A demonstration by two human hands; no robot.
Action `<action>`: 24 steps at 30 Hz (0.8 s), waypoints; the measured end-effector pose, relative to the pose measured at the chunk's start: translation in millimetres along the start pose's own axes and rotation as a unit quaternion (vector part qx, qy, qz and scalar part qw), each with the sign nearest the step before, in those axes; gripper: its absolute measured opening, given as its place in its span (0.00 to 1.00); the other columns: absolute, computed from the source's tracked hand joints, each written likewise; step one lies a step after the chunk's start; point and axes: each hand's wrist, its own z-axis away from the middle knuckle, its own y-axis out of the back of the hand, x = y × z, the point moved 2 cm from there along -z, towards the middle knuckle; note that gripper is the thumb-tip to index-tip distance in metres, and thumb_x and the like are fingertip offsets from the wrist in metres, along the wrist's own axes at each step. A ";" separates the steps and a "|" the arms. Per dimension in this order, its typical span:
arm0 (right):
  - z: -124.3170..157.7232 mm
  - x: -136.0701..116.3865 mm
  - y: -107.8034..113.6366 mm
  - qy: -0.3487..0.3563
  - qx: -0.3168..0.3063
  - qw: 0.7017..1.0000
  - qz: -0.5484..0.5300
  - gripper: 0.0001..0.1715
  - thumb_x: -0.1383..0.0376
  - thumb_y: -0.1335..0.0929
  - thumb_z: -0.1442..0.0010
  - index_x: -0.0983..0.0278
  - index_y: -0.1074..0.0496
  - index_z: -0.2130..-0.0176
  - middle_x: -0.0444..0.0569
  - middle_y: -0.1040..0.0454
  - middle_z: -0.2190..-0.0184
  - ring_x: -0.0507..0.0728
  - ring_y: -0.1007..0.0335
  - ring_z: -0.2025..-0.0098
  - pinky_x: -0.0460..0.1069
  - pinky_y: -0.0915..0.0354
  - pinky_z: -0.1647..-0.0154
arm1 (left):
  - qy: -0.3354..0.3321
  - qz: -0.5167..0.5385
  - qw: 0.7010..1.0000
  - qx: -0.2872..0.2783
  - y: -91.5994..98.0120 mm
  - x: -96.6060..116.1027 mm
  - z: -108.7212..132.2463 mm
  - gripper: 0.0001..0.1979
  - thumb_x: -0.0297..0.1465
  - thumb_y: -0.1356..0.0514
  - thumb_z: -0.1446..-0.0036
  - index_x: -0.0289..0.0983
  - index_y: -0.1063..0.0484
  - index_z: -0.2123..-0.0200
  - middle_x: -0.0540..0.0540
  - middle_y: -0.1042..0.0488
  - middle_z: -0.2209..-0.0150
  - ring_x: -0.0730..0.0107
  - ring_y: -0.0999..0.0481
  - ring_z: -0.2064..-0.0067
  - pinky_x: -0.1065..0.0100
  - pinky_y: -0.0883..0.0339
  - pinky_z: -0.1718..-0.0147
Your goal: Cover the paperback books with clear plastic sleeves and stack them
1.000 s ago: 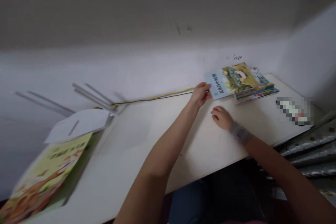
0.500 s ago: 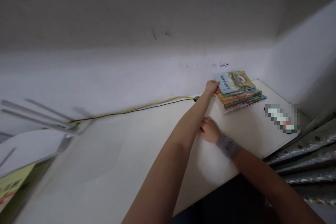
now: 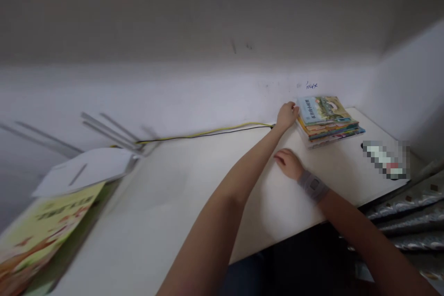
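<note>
Head view, left hand [image 3: 287, 115] stretched out, fingers resting against the near-left edge of the stack of picture books [image 3: 328, 120] by the wall at the far right of the white table [image 3: 194, 194], not clasping it, right hand [image 3: 289, 164] lying flat and loose on the table, holding nothing, yellow cable [image 3: 208, 132] along the wall.

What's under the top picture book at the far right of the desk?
Under the top picture book lies a stack of thin books, only their colored edges showing; covers hidden. The stack sits on the white desk. The left hand touches the pile's left edge.
</note>
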 end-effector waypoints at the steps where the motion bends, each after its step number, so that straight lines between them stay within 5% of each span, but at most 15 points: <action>1: -1.2 4.9 5.6 -0.012 0.023 1.000 0.001 0.15 0.68 0.41 0.40 0.62 0.27 0.60 0.51 0.27 0.61 0.58 0.34 0.54 0.52 0.39 0.51 | -0.017 -0.012 1.000 -0.012 7.7 -1.9 15.9 0.14 0.31 0.48 0.41 0.32 0.30 0.54 0.38 0.27 0.52 0.63 0.29 0.50 0.63 0.40 0.49; 5: -6.7 48.1 40.4 -0.095 0.147 0.984 0.022 0.29 0.62 0.52 0.35 0.74 0.38 0.46 0.69 0.38 0.47 0.67 0.46 0.42 0.65 0.49 0.43 | -0.055 -0.046 0.995 -0.074 44.4 -28.6 101.6 0.13 0.34 0.45 0.43 0.37 0.27 0.58 0.46 0.23 0.60 0.67 0.26 0.59 0.68 0.35 0.56; 8: -11.2 95.4 67.3 -0.191 0.280 0.936 0.095 0.33 0.54 0.51 0.35 0.74 0.42 0.44 0.70 0.38 0.47 0.69 0.44 0.43 0.67 0.46 0.46 | -0.052 -0.113 0.985 -0.117 81.7 -63.1 168.3 0.13 0.36 0.46 0.43 0.39 0.26 0.60 0.46 0.23 0.61 0.68 0.25 0.61 0.69 0.33 0.59; 11: -21.1 133.4 82.6 -0.227 0.306 0.914 0.137 0.36 0.51 0.50 0.36 0.76 0.42 0.45 0.72 0.37 0.49 0.72 0.42 0.45 0.69 0.45 0.50 | 0.021 -0.253 0.965 -0.069 129.8 -101.0 214.7 0.14 0.34 0.50 0.40 0.42 0.27 0.58 0.46 0.25 0.55 0.66 0.27 0.53 0.68 0.36 0.52; 14: -31.5 152.6 92.9 -0.275 0.263 0.913 0.146 0.37 0.49 0.48 0.37 0.77 0.40 0.47 0.74 0.35 0.52 0.73 0.40 0.47 0.69 0.45 0.51 | 0.115 -0.316 0.942 0.009 176.2 -133.9 239.2 0.16 0.31 0.51 0.41 0.38 0.30 0.53 0.39 0.32 0.46 0.57 0.36 0.43 0.60 0.42 0.45; 20: -20.9 123.6 101.7 -0.213 0.247 0.936 0.130 0.42 0.47 0.51 0.38 0.81 0.44 0.45 0.81 0.42 0.48 0.72 0.48 0.42 0.67 0.47 0.49 | 0.252 -0.352 0.898 0.086 225.6 -181.4 258.4 0.21 0.32 0.46 0.46 0.30 0.36 0.49 0.28 0.42 0.40 0.42 0.42 0.40 0.49 0.42 0.47; 24: 14.7 67.1 66.5 -0.068 0.162 0.980 0.098 0.36 0.46 0.49 0.38 0.68 0.39 0.46 0.64 0.34 0.48 0.63 0.40 0.44 0.60 0.42 0.46 | 0.275 -0.311 0.904 0.104 242.8 -193.1 262.8 0.18 0.33 0.44 0.49 0.33 0.32 0.55 0.30 0.35 0.45 0.44 0.37 0.43 0.53 0.41 0.49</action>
